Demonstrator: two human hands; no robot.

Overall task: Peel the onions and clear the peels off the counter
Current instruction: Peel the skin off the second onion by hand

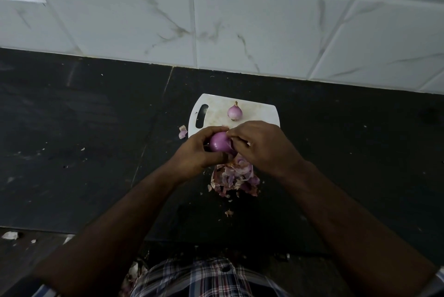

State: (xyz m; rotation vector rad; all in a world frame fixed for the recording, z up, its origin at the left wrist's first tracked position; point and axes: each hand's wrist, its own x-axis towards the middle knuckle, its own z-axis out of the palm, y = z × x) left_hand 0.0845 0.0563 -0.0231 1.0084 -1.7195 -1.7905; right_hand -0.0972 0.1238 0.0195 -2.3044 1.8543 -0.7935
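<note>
- The left hand (194,152) cupped a purple onion (219,142), fingers curled round it from the left, thumb tucked underneath.
- The right hand (260,146) came in from the other side, fingertips pinched at the onion's right flank where a flap of skin stood out (just what the fingertips had hold of was hard to make out).
- Both hands met over the near edge of the white cutting board (257,110), the held onion raised above it rather than resting on it.
- Directly below the hands lay a pile of peels (234,180), papery pink and brown, heaped on the counter (84,116) just in front of the board.
- A second onion (235,111) sat upright on the board, stem tip pointing up, well apart from the hands.
- One loose peel scrap (183,131) lay on the counter just beside the board's left edge, near the handle slot.
- Smaller flakes were dotted around the pile, and one small scrap (229,212) lay nearer the person.
- The counter was dark stone with a seam running diagonally to the left of the board; wide bare stretches opened on both sides.
- Behind, a white marbled tile wall (240,20) met the counter's far edge a short way beyond the board.
- At the near edge, a checked shirt (204,277) pressed close to the counter.
</note>
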